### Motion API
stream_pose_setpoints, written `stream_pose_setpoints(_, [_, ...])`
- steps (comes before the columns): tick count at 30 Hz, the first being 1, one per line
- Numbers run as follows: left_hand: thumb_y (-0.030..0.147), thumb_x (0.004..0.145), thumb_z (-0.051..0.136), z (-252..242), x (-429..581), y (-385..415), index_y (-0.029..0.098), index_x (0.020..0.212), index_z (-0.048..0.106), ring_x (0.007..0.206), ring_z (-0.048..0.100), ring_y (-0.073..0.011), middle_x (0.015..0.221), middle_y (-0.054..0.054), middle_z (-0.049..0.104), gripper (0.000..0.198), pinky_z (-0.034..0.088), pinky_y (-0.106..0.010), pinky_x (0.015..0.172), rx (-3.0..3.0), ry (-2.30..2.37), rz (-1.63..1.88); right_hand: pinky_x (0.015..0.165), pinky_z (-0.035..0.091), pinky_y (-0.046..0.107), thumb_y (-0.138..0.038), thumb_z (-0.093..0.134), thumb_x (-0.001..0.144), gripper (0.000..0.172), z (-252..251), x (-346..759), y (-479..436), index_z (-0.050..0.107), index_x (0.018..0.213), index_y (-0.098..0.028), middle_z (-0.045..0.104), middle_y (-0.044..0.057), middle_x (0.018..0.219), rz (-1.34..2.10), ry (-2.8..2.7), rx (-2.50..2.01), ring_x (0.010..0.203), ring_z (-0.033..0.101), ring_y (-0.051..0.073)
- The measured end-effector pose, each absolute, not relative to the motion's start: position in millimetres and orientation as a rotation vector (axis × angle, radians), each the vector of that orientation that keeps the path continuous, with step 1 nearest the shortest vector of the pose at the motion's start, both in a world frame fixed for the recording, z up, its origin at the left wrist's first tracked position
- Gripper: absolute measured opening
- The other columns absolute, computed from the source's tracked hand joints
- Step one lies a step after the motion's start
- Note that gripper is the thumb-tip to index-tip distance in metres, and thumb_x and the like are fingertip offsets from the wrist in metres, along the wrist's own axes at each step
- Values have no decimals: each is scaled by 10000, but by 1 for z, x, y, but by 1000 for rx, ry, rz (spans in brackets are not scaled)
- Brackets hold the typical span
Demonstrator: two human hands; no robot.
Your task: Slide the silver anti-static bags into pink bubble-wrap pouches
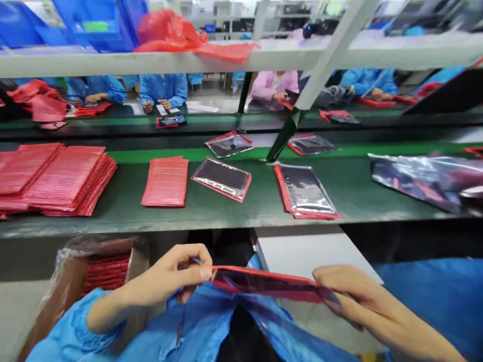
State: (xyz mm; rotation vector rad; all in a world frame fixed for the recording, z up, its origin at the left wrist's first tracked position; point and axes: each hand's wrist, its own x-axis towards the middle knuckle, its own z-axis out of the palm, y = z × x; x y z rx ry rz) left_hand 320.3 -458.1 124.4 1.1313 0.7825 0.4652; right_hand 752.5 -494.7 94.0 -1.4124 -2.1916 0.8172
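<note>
In front of my lap I hold a red bubble-wrap pouch (264,285) seen nearly edge-on, with a dark flat panel against or inside it; I cannot tell which. My left hand (183,271) pinches its left end between thumb and fingers. Closed around the right end is my right hand (349,291), slightly blurred. Beyond, on the green bench (128,198), lie a small pile of red bubble pouches (166,182), a dark panel in a clear sleeve (222,178) on red wrap, and another sleeved panel (306,190) on red pouches.
Tall stacks of red pouches (68,178) stand at left. Below them, a plastic-lined carton (64,286) holds more. A slanted post (290,130) rises behind the bench under a white shelf rail (94,64). Co-workers sit across; a blue sleeve (437,296) is close at right.
</note>
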Motion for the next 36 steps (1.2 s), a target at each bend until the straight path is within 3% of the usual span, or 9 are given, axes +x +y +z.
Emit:
stream_pose_setpoints(4, [575,935,783,123,301,-434,193,874,585,430,424,-51,626,64,521,434,314,-162,423,1142,872,666,677,491,382,-745,500,1023,635,111,712,-420,606,640,-250,582,81,663,1184,-2235,-1169,672,615,216])
stream_pose_setpoints(6, [545,867,822,125,289,-399,185,846,580,419,420,-41,673,50,557,434,299,-160,396,1140,964,787,556,373,315,-689,500,1045,632,115,682,-361,522,606,-236,483,16,547,1208,-2159,-1154,511,475,149])
stream_pose_setpoints(9, [412,849,821,141,263,-327,170,834,587,451,446,-49,656,42,547,337,358,-155,422,1166,1133,943,547,278,273,-512,427,1097,566,129,623,-264,468,610,-226,415,-48,500,1039,-2105,-1114,445,357,66])
stream_pose_setpoints(12, [299,888,791,171,229,-262,154,882,575,572,608,-88,741,5,611,260,525,-204,580,1224,1249,1104,588,259,275,-389,278,1109,539,157,559,-192,447,626,-220,350,-87,501,672,-2008,-1081,482,324,26])
stream_pose_setpoints(16, [436,928,773,184,185,-232,165,931,562,833,725,-189,860,-17,649,343,626,-374,845,1606,1349,1228,677,282,256,-310,393,1085,428,160,506,-161,472,681,-193,417,-75,625,463,-1917,-950,637,378,46])
stream_pose_setpoints(20, [498,989,617,116,149,-248,184,953,609,855,657,-186,895,-13,654,317,571,-328,831,1897,1570,1126,700,297,269,-273,556,1058,360,73,477,-171,554,709,-186,547,-28,673,354,-2048,-1008,673,462,108])
stream_pose_setpoints(26, [360,1045,471,-48,127,-295,209,995,645,1097,665,-265,1124,-95,703,236,510,-403,1063,1941,2081,764,859,405,285,-304,545,1111,284,-79,466,-205,774,976,-203,781,57,960,518,-2447,-1038,882,658,184])
stream_pose_setpoints(32, [472,1110,418,-147,150,-334,150,1427,552,1418,589,-353,1495,-212,625,472,435,-499,1247,1777,2294,1062,1051,454,308,-299,531,1089,296,-75,552,-96,775,1206,-178,774,122,1236,464,-2088,-1518,1136,670,221])
stream_pose_setpoints(36, [539,1101,400,-161,159,-340,157,1434,594,1332,653,-378,1414,-191,695,543,494,-528,1175,1758,2494,1084,1167,434,421,-304,497,1077,487,-49,633,29,627,1476,-56,659,269,1436,364,-1850,-1892,1313,619,328])
